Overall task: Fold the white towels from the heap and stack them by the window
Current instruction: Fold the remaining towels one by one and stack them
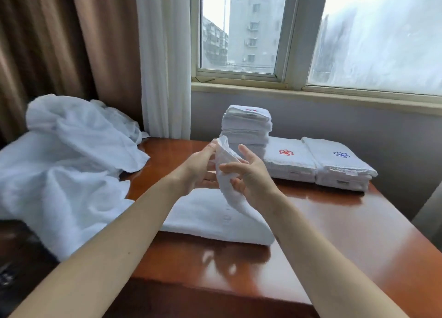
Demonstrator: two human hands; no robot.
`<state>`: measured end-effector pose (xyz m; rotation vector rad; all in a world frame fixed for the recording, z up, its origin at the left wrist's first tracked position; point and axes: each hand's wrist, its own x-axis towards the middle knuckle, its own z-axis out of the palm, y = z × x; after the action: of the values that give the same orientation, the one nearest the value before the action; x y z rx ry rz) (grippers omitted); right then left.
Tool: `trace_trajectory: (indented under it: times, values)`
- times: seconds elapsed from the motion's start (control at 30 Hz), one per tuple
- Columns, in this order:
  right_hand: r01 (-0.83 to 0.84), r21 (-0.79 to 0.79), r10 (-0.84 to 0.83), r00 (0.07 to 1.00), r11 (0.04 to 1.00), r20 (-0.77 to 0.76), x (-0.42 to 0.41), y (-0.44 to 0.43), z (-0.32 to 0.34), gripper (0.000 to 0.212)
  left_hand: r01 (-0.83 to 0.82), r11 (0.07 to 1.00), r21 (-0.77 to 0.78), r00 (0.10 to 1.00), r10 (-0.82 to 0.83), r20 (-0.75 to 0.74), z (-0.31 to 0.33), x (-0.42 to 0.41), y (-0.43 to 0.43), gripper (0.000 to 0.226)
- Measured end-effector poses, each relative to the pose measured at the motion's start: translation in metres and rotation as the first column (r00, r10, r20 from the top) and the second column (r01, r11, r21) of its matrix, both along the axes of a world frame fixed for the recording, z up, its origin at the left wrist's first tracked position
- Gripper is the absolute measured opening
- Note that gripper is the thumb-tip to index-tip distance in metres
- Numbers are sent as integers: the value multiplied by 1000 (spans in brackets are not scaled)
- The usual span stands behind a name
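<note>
Partly, left hand (199, 170) and right hand (251, 176) hide the pinched towel (233, 204).

Both bare forearms extended fwd, converging. L hand (199, 168) pinches upper edge of white towel (229, 198); R hand (250, 176) grips its fold w/ thumb, index finger raised.

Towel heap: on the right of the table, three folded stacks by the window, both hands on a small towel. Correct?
No. The head view shows the towel heap on the left of the table. Three folded stacks by the window, left hand and right hand on the small towel: correct.
</note>
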<state>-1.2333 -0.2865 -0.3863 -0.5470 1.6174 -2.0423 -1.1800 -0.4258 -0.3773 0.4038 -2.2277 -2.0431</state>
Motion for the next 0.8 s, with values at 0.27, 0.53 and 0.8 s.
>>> trace_trajectory:
  times: [0.27, 0.53, 0.8]
  values:
    - [-71, 218, 105, 984, 973, -146, 34, -76, -31, 94, -99, 995, -9, 982, 99, 158, -25, 39, -72, 69]
    - [-193, 295, 248, 955, 936, -161, 31, -79, -50, 75, -244, 912, -331, 929, 318, 192, -50, 38, -99, 51]
    - [336, 574, 110, 788, 747, -605, 8, -39, -59, 60, -238, 852, -467, 946, 311, 86, -58, 27, -106, 8]
